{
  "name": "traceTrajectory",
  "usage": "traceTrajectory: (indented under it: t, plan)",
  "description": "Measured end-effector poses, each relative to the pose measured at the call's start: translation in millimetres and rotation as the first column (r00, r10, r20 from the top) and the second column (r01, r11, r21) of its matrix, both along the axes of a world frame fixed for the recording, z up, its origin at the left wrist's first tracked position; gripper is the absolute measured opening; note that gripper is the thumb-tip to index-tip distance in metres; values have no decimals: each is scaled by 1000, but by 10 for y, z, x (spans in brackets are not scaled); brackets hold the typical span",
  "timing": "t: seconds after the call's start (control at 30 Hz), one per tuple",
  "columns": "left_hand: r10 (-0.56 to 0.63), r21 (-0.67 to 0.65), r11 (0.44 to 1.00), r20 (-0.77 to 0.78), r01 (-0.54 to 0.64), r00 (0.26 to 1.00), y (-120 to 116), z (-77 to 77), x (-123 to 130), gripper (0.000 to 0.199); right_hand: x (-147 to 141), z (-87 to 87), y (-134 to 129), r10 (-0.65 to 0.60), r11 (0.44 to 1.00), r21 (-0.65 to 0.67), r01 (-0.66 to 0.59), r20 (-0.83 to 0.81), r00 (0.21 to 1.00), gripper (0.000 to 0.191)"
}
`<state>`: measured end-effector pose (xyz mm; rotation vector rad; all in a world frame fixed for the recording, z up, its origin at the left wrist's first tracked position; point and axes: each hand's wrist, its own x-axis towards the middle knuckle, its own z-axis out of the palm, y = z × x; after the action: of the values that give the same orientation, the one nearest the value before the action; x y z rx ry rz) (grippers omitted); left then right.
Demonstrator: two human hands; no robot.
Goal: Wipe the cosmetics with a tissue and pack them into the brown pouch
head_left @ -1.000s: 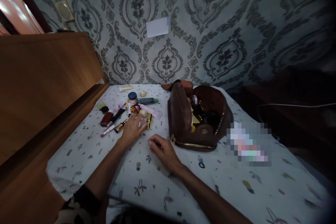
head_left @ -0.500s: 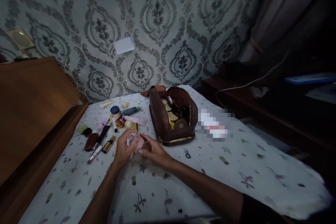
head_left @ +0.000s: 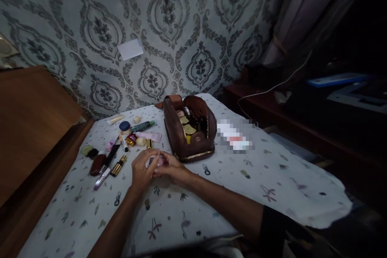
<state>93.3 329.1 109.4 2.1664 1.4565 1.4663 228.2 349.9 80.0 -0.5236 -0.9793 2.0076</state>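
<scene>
Both my hands meet in front of the brown bag, closed around a small pink and whitish item (head_left: 160, 162) that they mostly cover; its kind I cannot make out. My left hand (head_left: 143, 170) wraps it from the left, thumb across the near side. From the right, the fingers of my right hand (head_left: 174, 169) press against it. Just behind them the brown toiletry bag (head_left: 175, 137) stands unzipped, with gold-coloured round pieces (head_left: 190, 129) and dark items inside. Close beyond my left hand lies a small gold tube (head_left: 149, 144).
Left of the bag lie several cosmetics: a blue-lidded jar (head_left: 124, 126), a green tube (head_left: 143, 126), a pink tube (head_left: 148, 136), a gold lipstick (head_left: 118, 165) and a brown bottle (head_left: 98, 165). A blurred-out item (head_left: 234, 136) lies right of the bag. A wooden panel (head_left: 39, 121) borders the left side.
The view has shifted slightly, so the table and bag sit further left in the picture. My hands stay together on the pink and whitish item, fingers drawn closer around it.
</scene>
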Motion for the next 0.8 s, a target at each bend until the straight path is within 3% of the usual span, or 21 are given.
traceTrajectory:
  t: [0.2,0.33,0.47,0.67,0.8]
  plan:
    - [60,72,996,1,-60,998,7,10,-25,18,-17,-3,-10,-17,999,-46,18,18,1000,75]
    - [101,-22,995,2,-101,995,7,9,-47,21,-26,-5,3,-31,999,40,29,57,998,68]
    - [121,-158,981,41,-113,992,-12,-3,-36,26,-33,-43,48,-140,973,195,120,91,986,67]
    - [132,-282,956,166,-81,977,-26,-11,3,35,0,-42,42,-257,881,445,158,170,951,70]
    - [108,-280,959,271,-28,957,-11,-11,4,43,36,-8,2,-434,741,645,187,248,866,63]
